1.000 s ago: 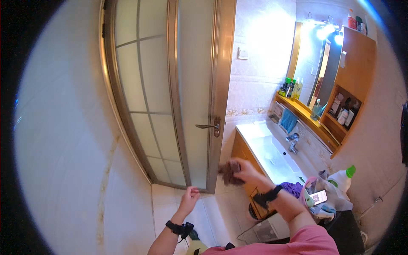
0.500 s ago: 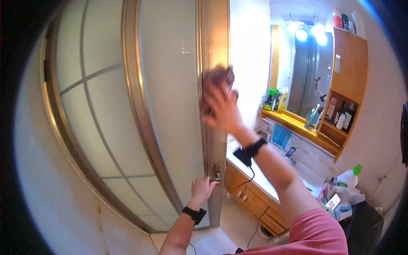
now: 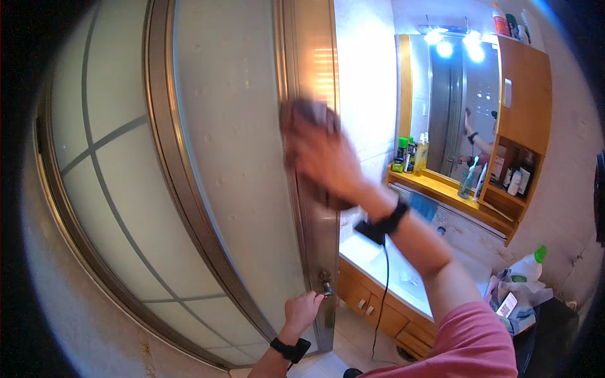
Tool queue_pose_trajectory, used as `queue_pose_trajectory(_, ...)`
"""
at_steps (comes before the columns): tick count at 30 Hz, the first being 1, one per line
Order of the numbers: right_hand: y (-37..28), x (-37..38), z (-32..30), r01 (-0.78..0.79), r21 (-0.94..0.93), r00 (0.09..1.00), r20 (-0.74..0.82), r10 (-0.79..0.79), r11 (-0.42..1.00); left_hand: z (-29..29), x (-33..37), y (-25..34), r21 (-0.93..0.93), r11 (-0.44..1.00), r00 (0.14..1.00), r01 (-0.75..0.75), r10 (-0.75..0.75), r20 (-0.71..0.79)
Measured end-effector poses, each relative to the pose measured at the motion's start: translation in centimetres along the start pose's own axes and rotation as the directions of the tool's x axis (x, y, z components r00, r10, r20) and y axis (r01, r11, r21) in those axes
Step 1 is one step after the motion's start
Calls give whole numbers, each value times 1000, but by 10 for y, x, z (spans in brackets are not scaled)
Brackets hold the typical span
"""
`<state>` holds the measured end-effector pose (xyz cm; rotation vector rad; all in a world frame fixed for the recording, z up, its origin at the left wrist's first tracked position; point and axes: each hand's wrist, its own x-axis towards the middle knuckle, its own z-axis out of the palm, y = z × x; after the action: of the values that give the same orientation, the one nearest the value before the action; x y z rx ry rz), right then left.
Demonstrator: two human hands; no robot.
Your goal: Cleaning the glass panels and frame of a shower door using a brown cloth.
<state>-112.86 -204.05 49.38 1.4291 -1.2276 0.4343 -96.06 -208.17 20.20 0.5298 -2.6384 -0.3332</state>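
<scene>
Grasps a brown cloth (image 3: pixel 291 123) under the blurred right hand (image 3: pixel 328 157) — holds it against the metal door frame (image 3: pixel 315 246), just beside the frosted glass panel (image 3: pixel 227 151) and well above the door handle (image 3: pixel 327 289). Grips that handle with the curled left hand (image 3: pixel 301 310), low on the same frame. Wears a black wristband (image 3: pixel 396 217) behind each hand and a pink sleeve (image 3: pixel 476 334) farther back, at the right.

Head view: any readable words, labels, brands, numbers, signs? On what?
No text is legible.
Phone: lit screen with a small code-like pattern, too small to read.
White green-capped bottle: markings too small.
Bottles on the mirror ledge: labels too small.
Orange bottle atop the cabinet: label too small.
Brown cloth under the right hand: blurred, no lettering visible.
</scene>
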Motion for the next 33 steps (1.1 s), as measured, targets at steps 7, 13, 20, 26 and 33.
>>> queue_pose_trajectory(7, 109, 164, -44, -49, -104, 884, -467, -5, 993, 0, 7, 3, -26, 999, 999, -24, 23, -44)
queue_pose_trajectory(13, -26, -41, 22, -137, 83, 989, 63, 132, 987, -4, 7, -2, 18, 1000, 1000, 22, -22, 6)
queue_pose_trajectory(20, -57, -118, 46, -78, 77, 980, 188, 62, 994, 4, -1, 0, 75, 997, 997, -27, 33, -74)
queue_pose_trajectory(26, 71, 121, -24, -184, 52, 831, -525, 183, 982, -2, 0, 9, -5, 1000, 998, -18, 17, -61)
queue_pose_trajectory(33, -12, -19, 26, -427, 422, 711, -390, 585, 800, -6, 4, 1, -13, 1000, 1000, 19, -19, 15)
